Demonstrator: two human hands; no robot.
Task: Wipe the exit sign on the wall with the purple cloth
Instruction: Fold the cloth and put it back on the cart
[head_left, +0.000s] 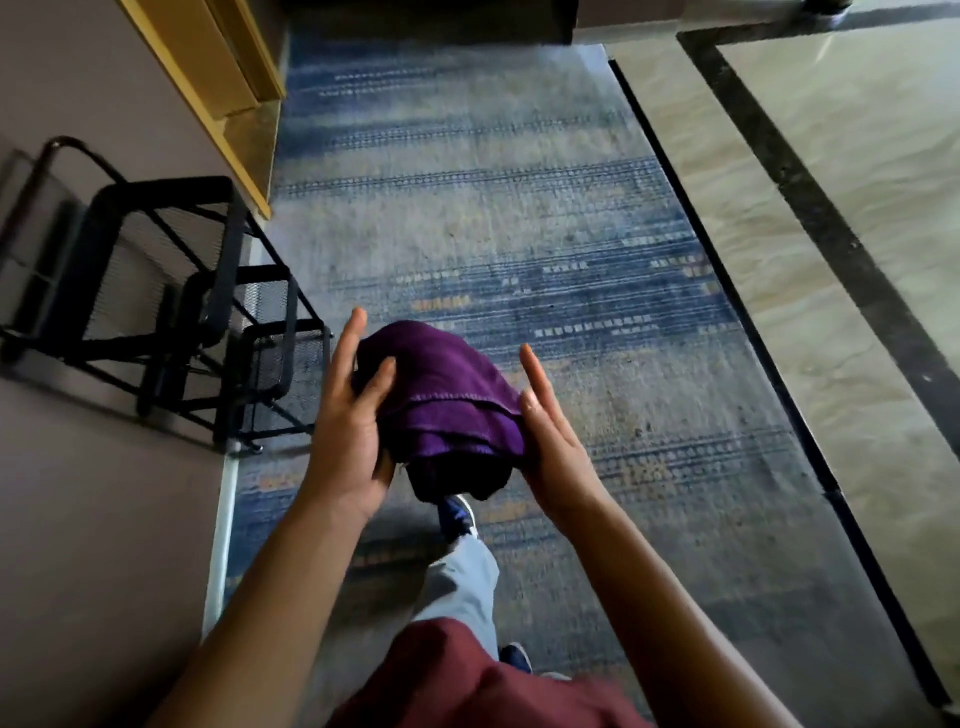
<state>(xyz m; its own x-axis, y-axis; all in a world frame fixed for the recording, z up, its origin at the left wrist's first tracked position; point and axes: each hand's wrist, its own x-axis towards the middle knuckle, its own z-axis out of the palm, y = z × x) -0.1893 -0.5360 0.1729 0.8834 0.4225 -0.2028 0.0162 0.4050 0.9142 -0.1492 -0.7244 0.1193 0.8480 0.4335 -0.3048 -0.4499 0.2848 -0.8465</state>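
Note:
The purple cloth (441, 400) is bunched into a loose bundle and held at waist height above the carpet. My left hand (350, 421) presses its left side, thumb on top and fingers stretched forward. My right hand (550, 436) presses the right side with a flat palm and straight fingers. The cloth's dark lower folds hang between my wrists. No exit sign is in view; the camera looks down at the floor.
A black wire-mesh rack (171, 306) is fixed to the mauve wall (78, 519) on the left. A yellow door frame (218, 88) runs along that wall. Blue-grey carpet (493, 218) stretches ahead, with polished stone floor (831, 208) on the right. My leg and shoe (457, 519) are below the cloth.

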